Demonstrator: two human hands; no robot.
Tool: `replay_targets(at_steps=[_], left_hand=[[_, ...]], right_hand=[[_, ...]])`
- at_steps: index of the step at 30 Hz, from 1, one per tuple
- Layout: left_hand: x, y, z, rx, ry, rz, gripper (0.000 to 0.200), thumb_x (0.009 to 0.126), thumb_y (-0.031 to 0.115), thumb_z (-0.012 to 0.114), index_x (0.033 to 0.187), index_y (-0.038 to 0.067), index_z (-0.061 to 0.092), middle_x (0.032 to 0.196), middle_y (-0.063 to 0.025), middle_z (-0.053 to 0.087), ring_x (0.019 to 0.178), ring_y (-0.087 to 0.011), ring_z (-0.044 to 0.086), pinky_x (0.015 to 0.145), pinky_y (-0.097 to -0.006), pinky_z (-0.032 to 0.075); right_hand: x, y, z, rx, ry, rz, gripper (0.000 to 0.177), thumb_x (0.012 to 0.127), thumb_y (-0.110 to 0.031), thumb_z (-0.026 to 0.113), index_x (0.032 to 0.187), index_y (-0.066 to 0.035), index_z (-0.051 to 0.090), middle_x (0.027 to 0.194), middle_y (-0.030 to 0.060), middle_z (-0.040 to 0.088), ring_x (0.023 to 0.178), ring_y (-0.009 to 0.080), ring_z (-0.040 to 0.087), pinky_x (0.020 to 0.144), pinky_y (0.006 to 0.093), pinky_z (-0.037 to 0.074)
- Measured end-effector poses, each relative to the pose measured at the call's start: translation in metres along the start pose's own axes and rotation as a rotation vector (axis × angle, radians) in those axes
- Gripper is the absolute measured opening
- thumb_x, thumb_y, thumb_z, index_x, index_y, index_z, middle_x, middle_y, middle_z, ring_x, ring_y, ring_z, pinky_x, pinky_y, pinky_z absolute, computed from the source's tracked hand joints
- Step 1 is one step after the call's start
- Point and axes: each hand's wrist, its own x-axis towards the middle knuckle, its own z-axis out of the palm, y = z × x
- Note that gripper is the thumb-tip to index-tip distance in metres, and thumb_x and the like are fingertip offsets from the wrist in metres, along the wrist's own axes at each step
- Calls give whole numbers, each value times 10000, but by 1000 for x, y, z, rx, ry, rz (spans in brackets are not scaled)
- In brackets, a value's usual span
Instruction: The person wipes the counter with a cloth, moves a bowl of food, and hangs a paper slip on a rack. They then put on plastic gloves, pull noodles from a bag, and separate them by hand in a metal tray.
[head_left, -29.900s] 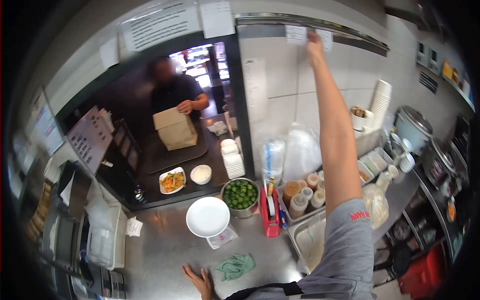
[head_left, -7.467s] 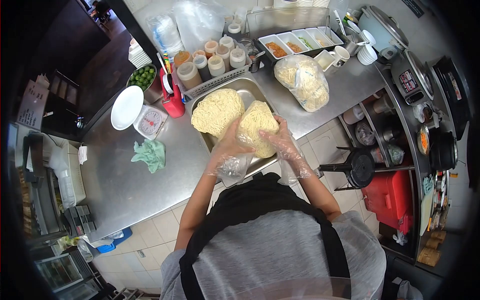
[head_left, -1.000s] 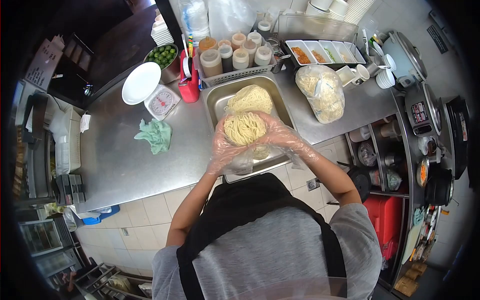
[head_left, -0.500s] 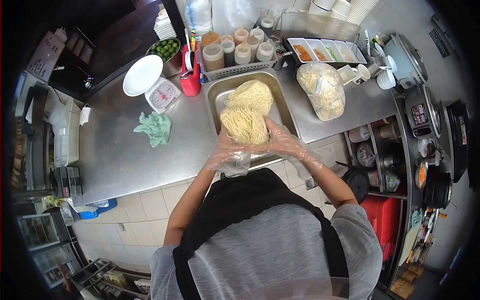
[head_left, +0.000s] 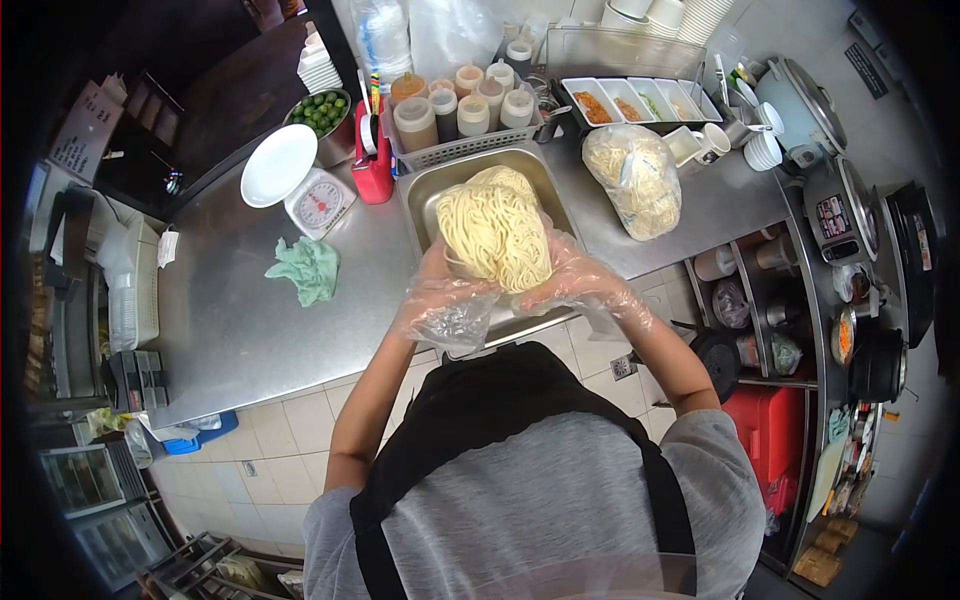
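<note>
A bundle of pale yellow noodles (head_left: 495, 232) is held between my two hands, above a steel tray (head_left: 412, 200). My left hand (head_left: 445, 290), in a clear plastic glove, cups its left and lower side. My right hand (head_left: 572, 270), gloved the same way, wraps round its right side. More noodles (head_left: 508, 180) show just behind the held bundle, partly hidden by it. Right of the tray, a clear bag of noodles (head_left: 632, 180) lies on the steel counter.
Left of the tray are a green cloth (head_left: 306, 270), a dial scale (head_left: 320, 203) with a white plate, a red container (head_left: 373, 170) and a bowl of green limes (head_left: 322, 112). Behind it stands a basket of sauce bottles (head_left: 465, 145). Topping trays (head_left: 640, 100) sit back right.
The held noodle bundle has come up closer to the camera and covers more of the noodles behind it. Both my hands have risen with it. The view has shifted slightly.
</note>
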Motion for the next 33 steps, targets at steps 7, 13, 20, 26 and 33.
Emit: replay_targets(at_steps=[7,13,20,26,33], left_hand=[[11,21,6,-21,-221,39,988,524,126,918,1345,-18,387,1285,-108,532,1193,-188,503,1034,-326,387],[19,10,8,-26,-129,127,870,546,101,911,1289,-7,471,1222,-90,591,1107,-163,562,980,-306,440],[21,1,6,-132,10,163,794,589,92,892,1268,-6,493,1202,-88,609,1069,-152,589,945,-306,476],[25,-11,3,-118,200,127,716,651,26,828,1269,-30,470,1216,-120,594,1089,-178,590,928,-313,491],[24,-9,13,-306,464,2,567,713,3,780,1215,-30,519,1119,-126,639,949,-183,648,807,-305,544]], right_hand=[[5,1,-1,-121,10,-127,993,494,-181,937,1334,-15,433,1288,83,544,1170,155,494,1015,302,385],[10,-5,6,123,5,-167,1327,517,-79,914,1489,-162,13,1477,91,298,1325,180,333,1103,331,281],[17,6,13,182,168,-214,1008,598,-163,899,1416,-39,323,1362,86,473,1242,159,446,1062,330,359],[26,12,16,304,236,-216,872,652,-77,855,1382,-32,380,1288,73,541,1168,147,519,1023,304,405],[16,1,18,412,190,-84,972,681,-99,828,1452,-46,240,1370,113,455,1255,192,447,1064,341,354]])
